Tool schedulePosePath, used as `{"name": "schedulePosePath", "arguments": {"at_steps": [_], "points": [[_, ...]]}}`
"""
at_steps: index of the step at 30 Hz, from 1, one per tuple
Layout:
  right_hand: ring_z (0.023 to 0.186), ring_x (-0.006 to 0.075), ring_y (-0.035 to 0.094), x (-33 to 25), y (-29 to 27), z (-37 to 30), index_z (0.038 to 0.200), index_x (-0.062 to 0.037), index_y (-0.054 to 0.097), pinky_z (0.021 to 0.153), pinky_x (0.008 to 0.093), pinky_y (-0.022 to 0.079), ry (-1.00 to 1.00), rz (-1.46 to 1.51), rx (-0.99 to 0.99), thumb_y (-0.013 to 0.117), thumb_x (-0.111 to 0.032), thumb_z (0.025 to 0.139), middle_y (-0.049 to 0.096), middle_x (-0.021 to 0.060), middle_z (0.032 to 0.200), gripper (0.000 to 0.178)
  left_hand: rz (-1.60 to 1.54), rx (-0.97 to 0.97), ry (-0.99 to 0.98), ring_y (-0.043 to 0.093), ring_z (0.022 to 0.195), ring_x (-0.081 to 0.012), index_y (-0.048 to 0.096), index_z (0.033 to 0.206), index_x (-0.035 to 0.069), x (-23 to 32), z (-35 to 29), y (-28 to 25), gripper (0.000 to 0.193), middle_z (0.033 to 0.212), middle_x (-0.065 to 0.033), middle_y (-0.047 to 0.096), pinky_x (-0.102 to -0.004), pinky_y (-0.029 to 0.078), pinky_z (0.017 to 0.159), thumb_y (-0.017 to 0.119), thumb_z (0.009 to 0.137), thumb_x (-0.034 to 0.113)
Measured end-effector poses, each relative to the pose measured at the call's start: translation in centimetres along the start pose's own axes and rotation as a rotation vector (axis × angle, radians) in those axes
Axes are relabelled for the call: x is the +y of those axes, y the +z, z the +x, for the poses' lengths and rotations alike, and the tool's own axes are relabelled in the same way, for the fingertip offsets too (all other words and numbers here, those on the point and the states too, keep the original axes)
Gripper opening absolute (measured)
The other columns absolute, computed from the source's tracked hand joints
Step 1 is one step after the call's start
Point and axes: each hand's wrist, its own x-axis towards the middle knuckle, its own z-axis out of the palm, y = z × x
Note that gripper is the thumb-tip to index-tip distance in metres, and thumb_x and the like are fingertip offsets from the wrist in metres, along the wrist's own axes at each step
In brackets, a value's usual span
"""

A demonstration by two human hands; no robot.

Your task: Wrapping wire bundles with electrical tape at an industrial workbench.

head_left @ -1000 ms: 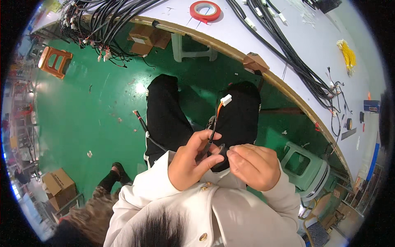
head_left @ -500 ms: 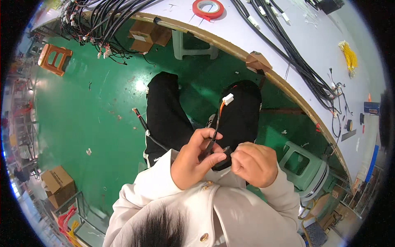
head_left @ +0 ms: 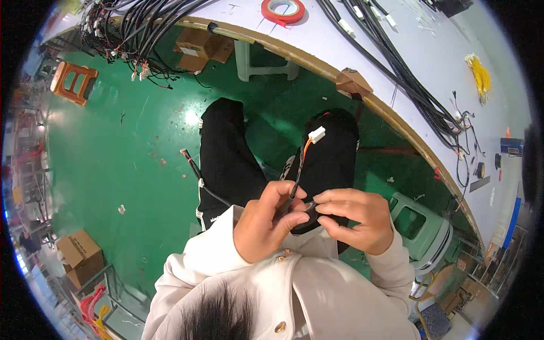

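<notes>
My left hand [head_left: 263, 221] is closed round a black cable. From its fingers the cable's thin end points up, with orange and dark wires [head_left: 306, 150] running to a white connector [head_left: 317, 135] above my thigh. A small roll of black tape [head_left: 310, 211] sits between my two hands, against my left thumb. My right hand [head_left: 360, 218] has its fingertips and thumb at the right side of that roll, the fingers bent round its edge. Beyond my left wrist, the cable's other end [head_left: 192, 164] hangs over my left thigh; part of the cable is hidden behind my left hand and sleeve.
A curved white table [head_left: 362, 73] edges the far and right sides, bearing red tape [head_left: 283, 11], black cable bundles [head_left: 396, 68] and yellow wires [head_left: 480, 79]. A green stool [head_left: 419, 226] stands right, a brown stool [head_left: 75, 83] far left, a cardboard box [head_left: 79, 252] near left.
My right hand has gone from a tight pinch beside the tape roll to spread, bent fingers at its edge. My left hand and the cable have barely moved.
</notes>
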Motion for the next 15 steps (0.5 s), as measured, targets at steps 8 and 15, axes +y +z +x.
{"name": "schedulePosePath", "arguments": {"at_steps": [8, 15], "points": [[0.076, 0.013, 0.064, -1.0, -0.6, 0.8, 0.104, 0.002, 0.059, 0.066, 0.0254, 0.054, 0.564, 0.576, -0.177, 0.066, 0.005, 0.07, 0.064, 0.0108, 0.095, 0.035, 0.349, 0.044, 0.398, 0.064, 0.068, -0.0299, 0.048, 0.105, 0.001, -0.3, 0.0, 0.4, 0.041, 0.085, -0.0126, 0.065, -0.0336, 0.05, 0.054, 0.072, 0.071, 0.004], [0.079, 0.0108, 0.062, 0.2, -0.2, 0.6, 0.11, 0.0028, 0.053, 0.068, 0.0244, 0.053, 0.412, 0.468, -0.306, 0.061, 0.006, 0.068, 0.063, 0.0092, 0.099, 0.043, 0.327, -0.024, 0.335, 0.064, 0.068, -0.0296, 0.048, 0.106, 0.002, -0.2, 0.1, 0.3, 0.041, 0.085, -0.0118, 0.065, -0.0345, 0.049, 0.054, 0.071, 0.072, 0.005]]}}
